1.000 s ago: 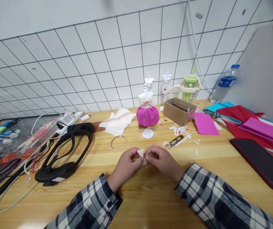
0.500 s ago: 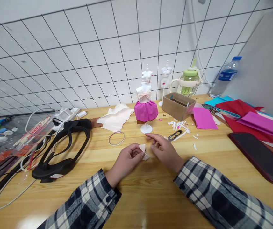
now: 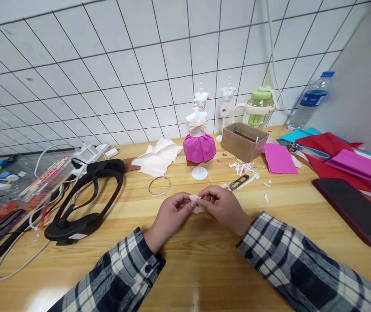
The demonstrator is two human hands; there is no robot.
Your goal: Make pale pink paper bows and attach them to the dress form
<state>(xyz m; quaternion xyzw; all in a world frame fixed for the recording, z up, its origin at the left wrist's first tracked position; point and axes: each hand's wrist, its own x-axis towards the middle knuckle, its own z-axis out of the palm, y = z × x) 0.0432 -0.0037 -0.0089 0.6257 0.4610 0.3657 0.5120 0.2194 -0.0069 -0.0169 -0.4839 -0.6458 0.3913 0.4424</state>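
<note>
A small pale pink pleated paper bow [image 3: 195, 198] is pinched at its middle, above the near part of the wooden table. My left hand [image 3: 174, 214] is closed on its left side, thumb against index finger. My right hand [image 3: 222, 208] is closed on it from the right, and the fingertips of both hands almost meet. Beyond them stands a white mini dress form [image 3: 197, 123] in a magenta paper skirt [image 3: 199, 148], with a similar pale bow on its chest. Thread snips [image 3: 239, 182] lie past my right hand.
A bangle-like ring [image 3: 159, 186] and crumpled pale paper [image 3: 159, 157] lie left of the dress form. Right are paper scraps [image 3: 242, 168], a cardboard box [image 3: 243, 142], magenta paper [image 3: 280, 159] and a phone [image 3: 356, 212]. A black head-strap device [image 3: 84, 203] sits at left.
My right hand has moved left and taken hold of the bow, which my left hand alone held before. The camera view has shifted slightly.
</note>
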